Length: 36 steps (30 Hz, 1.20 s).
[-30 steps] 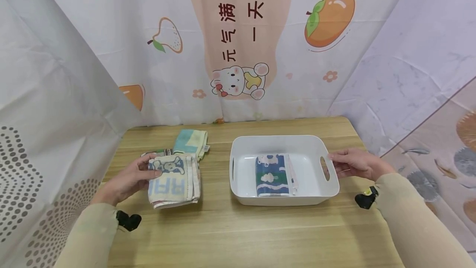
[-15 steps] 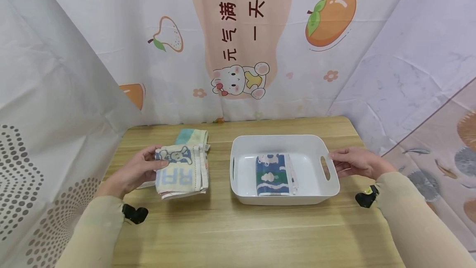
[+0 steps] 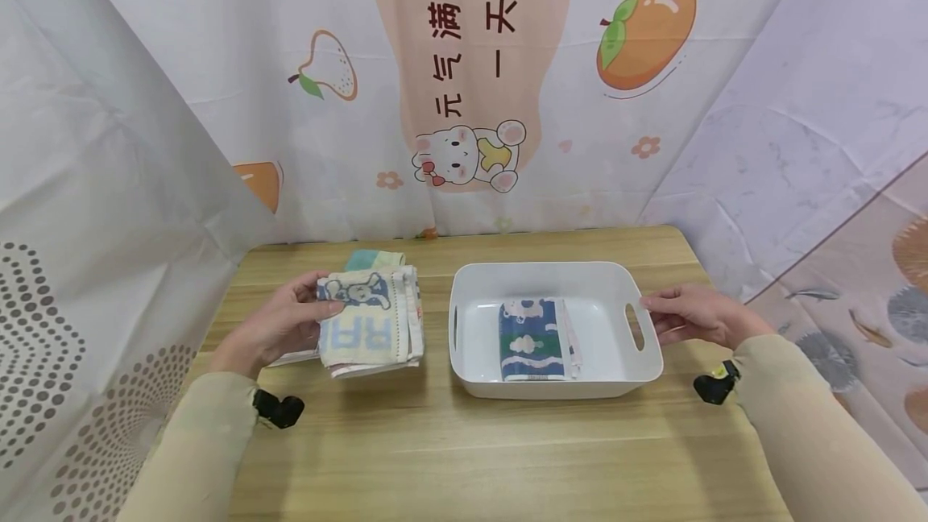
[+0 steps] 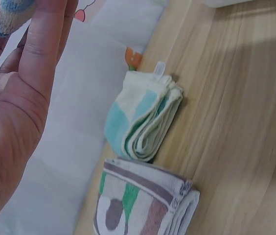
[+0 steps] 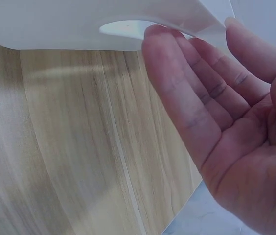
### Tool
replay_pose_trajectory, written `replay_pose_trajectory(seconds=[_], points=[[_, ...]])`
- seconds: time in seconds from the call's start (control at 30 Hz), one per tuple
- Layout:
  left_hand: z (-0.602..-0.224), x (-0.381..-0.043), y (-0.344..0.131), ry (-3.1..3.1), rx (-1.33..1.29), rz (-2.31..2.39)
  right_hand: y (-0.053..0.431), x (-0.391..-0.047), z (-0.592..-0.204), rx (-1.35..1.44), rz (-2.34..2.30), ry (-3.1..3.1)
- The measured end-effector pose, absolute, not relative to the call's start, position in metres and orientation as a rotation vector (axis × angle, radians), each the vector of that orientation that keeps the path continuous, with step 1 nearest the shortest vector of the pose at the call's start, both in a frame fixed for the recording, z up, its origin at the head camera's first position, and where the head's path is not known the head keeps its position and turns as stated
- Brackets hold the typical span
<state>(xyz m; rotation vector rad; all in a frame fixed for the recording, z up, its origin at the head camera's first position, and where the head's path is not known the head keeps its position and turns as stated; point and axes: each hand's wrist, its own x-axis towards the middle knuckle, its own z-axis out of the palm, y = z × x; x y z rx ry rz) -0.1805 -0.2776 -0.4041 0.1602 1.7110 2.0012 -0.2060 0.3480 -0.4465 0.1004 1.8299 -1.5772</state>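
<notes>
My left hand (image 3: 290, 316) grips a folded cream towel (image 3: 370, 325) with a blue bear and letters, its thumb on top and the other fingers under it. The towel hangs over the table, left of a white plastic basket (image 3: 551, 391). At the basket's right end, my right hand (image 3: 689, 315) holds the handle, thumb at the rim and fingertips by the slot (image 5: 128, 28). A folded blue and green towel (image 3: 532, 345) lies inside the basket. In the left wrist view, the held towel shows only a blue and white corner (image 4: 15, 17).
Behind the held towel lies a folded teal and yellow towel (image 4: 145, 115). Beside it is a folded towel (image 4: 138, 200) with brown, green and white patterns, mostly hidden in the head view. The wooden table (image 3: 471, 457) meets a printed curtain (image 3: 326, 159) at its back edge.
My left hand has carried the cream towel rightward and away from me, toward the basket, covering more of the teal and yellow towel. My right hand and the basket stay in place.
</notes>
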Motion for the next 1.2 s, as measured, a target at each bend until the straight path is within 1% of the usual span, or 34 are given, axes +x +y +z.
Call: replay_pose_trajectory(seconds=[0.73, 0.93, 1.2], points=[[-0.400, -0.191, -0.242, 1.681, 0.272, 2.044, 0.347, -0.209, -0.429, 0.140, -1.602, 1.979], [-0.401, -0.192, -0.234, 1.680, 0.296, 2.034, 0.342, -0.211, -0.419, 0.098, -1.632, 2.101], [-0.399, -0.195, -0.223, 1.741, 0.243, 2.005, 0.324, -0.215, -0.406, 0.025, -1.696, 2.103]])
